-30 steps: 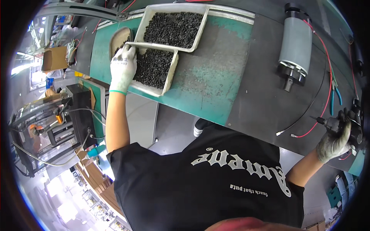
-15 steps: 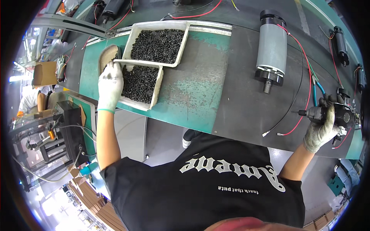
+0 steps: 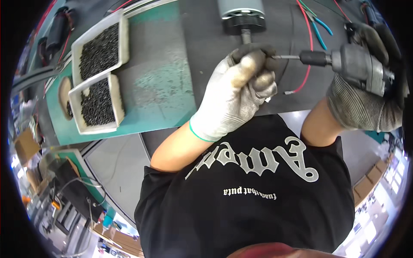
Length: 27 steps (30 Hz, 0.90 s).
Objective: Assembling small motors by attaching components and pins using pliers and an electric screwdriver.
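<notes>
My left hand [image 3: 241, 84], in a white glove with darkened fingertips, is raised over the front of the bench with its fingers pinched. Whatever lies between those fingertips is hidden. My gloved right hand [image 3: 361, 105] grips a dark power screwdriver [image 3: 355, 64] held level, its thin bit [image 3: 286, 57] pointing left and reaching my left fingertips. Just beyond my left hand stands a grey cylindrical motor [image 3: 241, 7] with a black end cap and a threaded shaft [image 3: 246, 36] toward me.
Two white trays [image 3: 124, 41] of small black parts stand at the left, beside a shallow tan dish [image 3: 64, 92]. Blue-handled pliers [image 3: 319, 32] and a red wire [image 3: 310, 64] lie at the right. More dark motors [image 3: 57, 30] are at the far left.
My left hand has left the small-parts tray and come right to the bit tip. The screwdriver has been lifted closer, still in my right hand. The view has shifted right.
</notes>
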Each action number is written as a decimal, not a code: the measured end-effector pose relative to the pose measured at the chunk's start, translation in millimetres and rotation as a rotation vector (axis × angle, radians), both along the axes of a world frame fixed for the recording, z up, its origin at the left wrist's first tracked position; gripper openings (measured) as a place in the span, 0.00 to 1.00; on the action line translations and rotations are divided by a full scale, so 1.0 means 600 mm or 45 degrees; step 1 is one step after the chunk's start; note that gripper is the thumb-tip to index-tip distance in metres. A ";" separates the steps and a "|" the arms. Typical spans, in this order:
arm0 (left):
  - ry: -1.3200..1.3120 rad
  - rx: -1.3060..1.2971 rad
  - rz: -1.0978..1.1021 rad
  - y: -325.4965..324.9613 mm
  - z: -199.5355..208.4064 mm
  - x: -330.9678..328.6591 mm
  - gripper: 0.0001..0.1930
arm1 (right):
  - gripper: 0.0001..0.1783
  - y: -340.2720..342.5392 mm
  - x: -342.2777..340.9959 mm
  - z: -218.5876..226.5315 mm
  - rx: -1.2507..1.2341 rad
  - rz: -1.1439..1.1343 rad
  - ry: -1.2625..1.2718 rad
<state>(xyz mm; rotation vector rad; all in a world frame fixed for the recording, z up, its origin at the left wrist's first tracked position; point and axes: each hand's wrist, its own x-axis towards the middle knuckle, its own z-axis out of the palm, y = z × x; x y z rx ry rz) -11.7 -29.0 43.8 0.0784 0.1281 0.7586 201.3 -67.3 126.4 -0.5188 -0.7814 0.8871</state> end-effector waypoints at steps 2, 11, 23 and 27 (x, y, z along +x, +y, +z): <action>-0.142 -0.023 -0.066 -0.001 -0.010 0.013 0.11 | 0.19 0.004 0.032 -0.005 -0.009 -0.040 -0.038; 0.862 0.486 -0.049 -0.006 0.007 0.016 0.10 | 0.19 0.017 -0.020 -0.007 -0.025 -0.044 -0.057; 0.933 0.305 -0.039 -0.003 0.008 0.003 0.09 | 0.19 0.050 -0.034 -0.042 -0.039 0.058 -0.053; 0.925 0.238 0.065 -0.016 0.002 0.003 0.09 | 0.19 0.060 -0.029 -0.056 -0.048 0.069 -0.053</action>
